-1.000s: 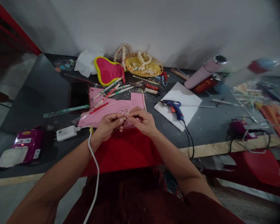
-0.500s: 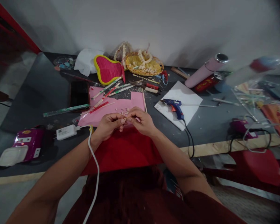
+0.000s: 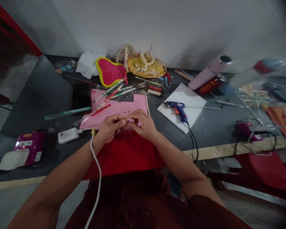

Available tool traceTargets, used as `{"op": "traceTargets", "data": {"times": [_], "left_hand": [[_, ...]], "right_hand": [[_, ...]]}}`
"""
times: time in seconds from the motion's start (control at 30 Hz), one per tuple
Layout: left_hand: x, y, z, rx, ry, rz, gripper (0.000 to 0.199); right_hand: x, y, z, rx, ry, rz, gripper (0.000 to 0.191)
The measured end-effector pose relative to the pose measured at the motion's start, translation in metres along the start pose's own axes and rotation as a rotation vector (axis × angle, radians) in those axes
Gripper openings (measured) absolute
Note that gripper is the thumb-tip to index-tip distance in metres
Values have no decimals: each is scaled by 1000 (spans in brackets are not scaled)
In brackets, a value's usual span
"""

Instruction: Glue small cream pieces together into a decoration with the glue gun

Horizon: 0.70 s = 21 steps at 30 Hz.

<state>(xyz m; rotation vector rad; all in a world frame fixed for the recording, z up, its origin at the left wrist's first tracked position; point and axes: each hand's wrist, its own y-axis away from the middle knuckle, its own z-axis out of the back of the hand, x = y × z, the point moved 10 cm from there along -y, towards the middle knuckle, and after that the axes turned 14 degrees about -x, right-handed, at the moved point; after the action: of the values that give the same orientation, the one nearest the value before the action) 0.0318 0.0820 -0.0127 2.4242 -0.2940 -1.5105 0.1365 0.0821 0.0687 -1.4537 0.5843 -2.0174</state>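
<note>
Over the front edge of a pink sheet point(image 3: 124, 106), my two hands meet at their fingertips. My left hand point(image 3: 109, 127) pinches a small pale piece point(image 3: 126, 120) between thumb and forefinger; its exact kind is too small to make out. Against the other side of that piece, my right hand point(image 3: 144, 125) has its thumb and forefinger curled, the other fingers folded. Just beyond the fingertips, several short pale bits point(image 3: 125, 112) lie on the sheet. A red cloth point(image 3: 128, 156) spreads below my hands.
To the right a blue glue gun point(image 3: 178, 109) rests on a white board point(image 3: 197, 101). Behind are pliers point(image 3: 147, 87), a wicker basket point(image 3: 131, 68) and a pink flask point(image 3: 208, 73). A white cable point(image 3: 98, 171) crosses my left forearm, near a charger point(image 3: 68, 135) and phone point(image 3: 81, 97).
My right thumb and forefinger have shifted and spread slightly around the small piece, showing more of it. My left hand stays nearly still.
</note>
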Motion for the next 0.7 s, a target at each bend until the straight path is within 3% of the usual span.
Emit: {"op": "traceTargets", "data": {"times": [0.33,0.7], "left_hand": [[3,0,0,29,-27,4,22],[2,0,-2,8,-64,6,22]], "right_hand": [[5,-1,-1,34,94,104,15],[-1,0,-4,75,81,55,17]]}}
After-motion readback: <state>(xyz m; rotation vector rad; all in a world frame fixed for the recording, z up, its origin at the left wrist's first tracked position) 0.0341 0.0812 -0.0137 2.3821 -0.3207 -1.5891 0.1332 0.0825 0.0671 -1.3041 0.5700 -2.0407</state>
